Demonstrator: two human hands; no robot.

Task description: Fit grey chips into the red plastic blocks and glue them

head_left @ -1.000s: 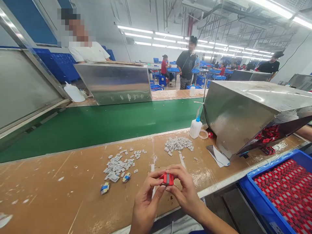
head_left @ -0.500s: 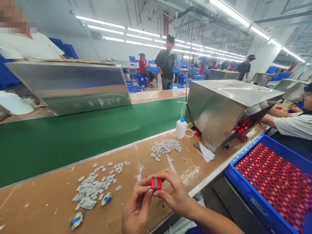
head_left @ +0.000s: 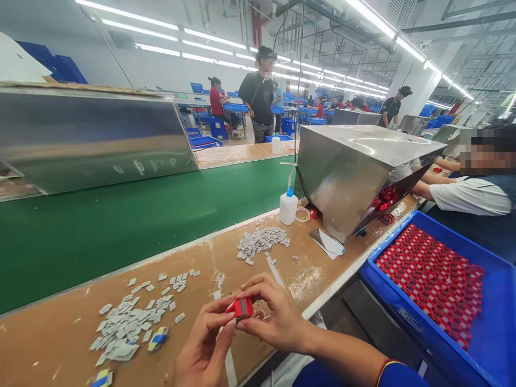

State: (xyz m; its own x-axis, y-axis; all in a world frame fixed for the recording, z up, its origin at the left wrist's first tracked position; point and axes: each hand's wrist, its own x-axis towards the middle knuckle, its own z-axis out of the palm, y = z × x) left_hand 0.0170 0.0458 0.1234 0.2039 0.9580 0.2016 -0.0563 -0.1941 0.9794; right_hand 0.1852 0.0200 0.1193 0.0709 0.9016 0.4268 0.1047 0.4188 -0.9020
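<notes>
Between my two hands is a small red plastic block with a grey band [head_left: 243,308], held just above the brown bench top. My left hand [head_left: 212,336] pinches its left side with thumb and fingers. On its right side, the thumb and fingertips of my right hand [head_left: 272,314] are closed on it too. Left of my hands lies a loose spread of small grey pieces [head_left: 133,317]. Two bundles with blue and yellow wrapping, one a taped bundle [head_left: 158,339], sit by that spread. Farther off is a second heap of grey pieces [head_left: 262,242].
A white squeeze bottle [head_left: 288,208] stands beside a metal hopper [head_left: 342,177] holding red parts. At right, a blue crate [head_left: 373,258] contains rows of red blocks. A green conveyor belt [head_left: 161,207] runs behind the bench [head_left: 48,328]. A co-worker [head_left: 471,196] reaches in at far right.
The camera view has turned right, so the bench things sit farther left. Both my hands still grip the red block, which is tilted slightly differently.
</notes>
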